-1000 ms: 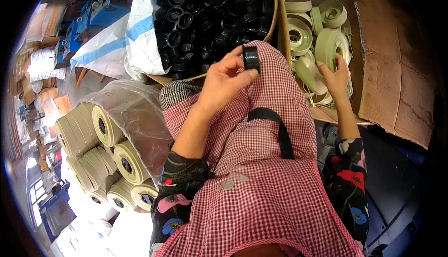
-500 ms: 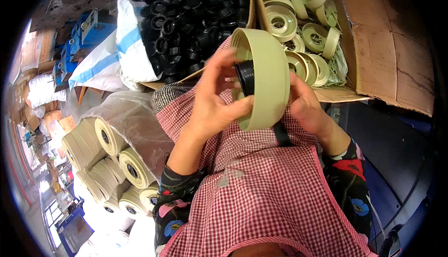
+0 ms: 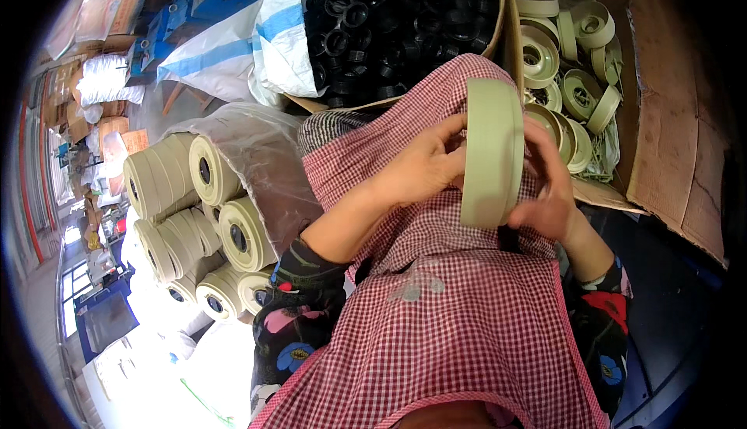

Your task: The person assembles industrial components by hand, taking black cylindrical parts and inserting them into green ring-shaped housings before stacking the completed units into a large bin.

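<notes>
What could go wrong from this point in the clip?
The pale green ring is held on edge over the lap between the left hand and right hand; a loose grip might let it roll off the checked apron. It also hides the fingers behind it, so any part being fitted there could go in crooked unseen.

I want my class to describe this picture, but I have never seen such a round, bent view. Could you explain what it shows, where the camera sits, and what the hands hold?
The camera is worn on a person's head and looks down, so the edges bend. No machine works here: the left hand and right hand are the person's own, above a red checked apron. Together they hold a pale green ring, seen edge-on. Ahead, a cardboard box holds more pale green rings, and a sack holds black caps. To the left, cream rolls lie stacked in clear plastic.
</notes>
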### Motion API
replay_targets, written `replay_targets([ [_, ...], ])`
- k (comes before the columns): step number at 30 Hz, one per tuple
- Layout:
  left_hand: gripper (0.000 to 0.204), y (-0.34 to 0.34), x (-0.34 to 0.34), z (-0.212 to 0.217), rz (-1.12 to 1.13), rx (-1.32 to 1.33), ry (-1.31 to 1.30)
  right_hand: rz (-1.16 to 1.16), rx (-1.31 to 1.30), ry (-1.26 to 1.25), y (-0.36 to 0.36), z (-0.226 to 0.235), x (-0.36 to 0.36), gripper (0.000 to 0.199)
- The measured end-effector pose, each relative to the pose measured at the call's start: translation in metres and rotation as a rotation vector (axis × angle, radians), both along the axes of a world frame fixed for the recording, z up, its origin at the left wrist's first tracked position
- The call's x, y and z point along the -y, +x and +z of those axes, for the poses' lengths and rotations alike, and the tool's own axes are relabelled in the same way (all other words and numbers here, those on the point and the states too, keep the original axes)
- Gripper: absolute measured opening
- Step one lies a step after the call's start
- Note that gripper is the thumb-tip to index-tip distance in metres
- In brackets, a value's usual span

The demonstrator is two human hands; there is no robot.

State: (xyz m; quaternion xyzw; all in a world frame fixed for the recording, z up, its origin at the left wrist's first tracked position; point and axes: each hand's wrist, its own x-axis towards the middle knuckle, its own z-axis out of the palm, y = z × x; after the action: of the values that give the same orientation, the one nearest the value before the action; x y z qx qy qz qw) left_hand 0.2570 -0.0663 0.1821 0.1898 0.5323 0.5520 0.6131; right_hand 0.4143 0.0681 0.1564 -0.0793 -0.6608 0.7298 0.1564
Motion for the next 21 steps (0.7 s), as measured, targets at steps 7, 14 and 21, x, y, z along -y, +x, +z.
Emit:
replay_targets([
  [7, 0.058, -0.010, -0.006, -0.023, -0.068, -0.434, 0.142, 0.438, 0.472, -0.866, -0.012, -0.011, -0.028, 0.041],
  [14, 0.058, -0.010, -0.011, -0.017, -0.009, -0.460, 0.137, -0.222, 0.104, 0.316, -0.024, 0.006, 0.001, 0.041],
  [21, 0.054, -0.048, -0.013, 0.006, -0.147, -0.723, 0.078, 0.619, 0.535, -0.779, -0.023, -0.031, -0.060, 0.042],
])
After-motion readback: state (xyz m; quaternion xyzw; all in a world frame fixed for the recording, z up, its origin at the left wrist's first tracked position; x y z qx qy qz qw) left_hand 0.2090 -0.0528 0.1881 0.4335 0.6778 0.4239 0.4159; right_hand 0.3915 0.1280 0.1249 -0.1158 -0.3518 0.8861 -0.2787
